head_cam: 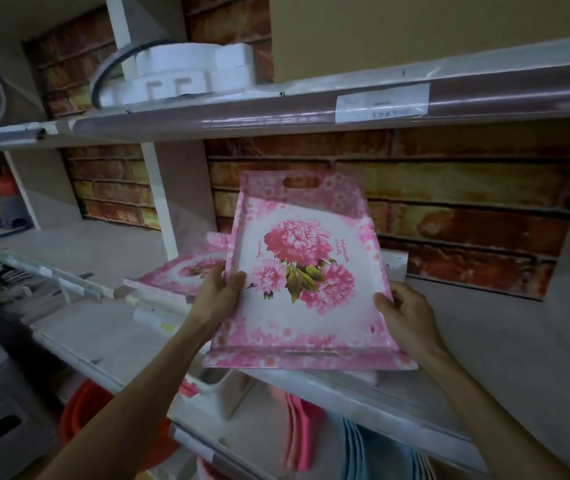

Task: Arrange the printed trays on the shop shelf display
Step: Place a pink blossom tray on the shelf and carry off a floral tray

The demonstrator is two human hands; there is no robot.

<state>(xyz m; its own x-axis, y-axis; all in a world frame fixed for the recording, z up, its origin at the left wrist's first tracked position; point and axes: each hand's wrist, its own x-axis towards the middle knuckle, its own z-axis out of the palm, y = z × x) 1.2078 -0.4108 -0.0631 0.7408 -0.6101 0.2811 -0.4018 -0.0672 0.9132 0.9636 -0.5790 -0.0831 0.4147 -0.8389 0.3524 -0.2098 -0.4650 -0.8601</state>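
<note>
A pink tray [302, 271] printed with large pink flowers is held tilted up above the middle shelf [484, 341], its handle cut-out at the far end. My left hand [219, 294] grips its left rim, thumb on the printed face. My right hand [404, 315] grips the right rim near the lower corner. A second pink flowered tray [186, 273] lies flat on the shelf behind and to the left, partly hidden by the held tray.
An upper shelf [311, 109] with white foam pieces [186, 74] and a cardboard box [415, 32] hangs above. A brick-pattern backing [449, 209] closes the rear. Below the shelf edge stand pink and blue plastic items [311, 434] and an orange basin [82, 410].
</note>
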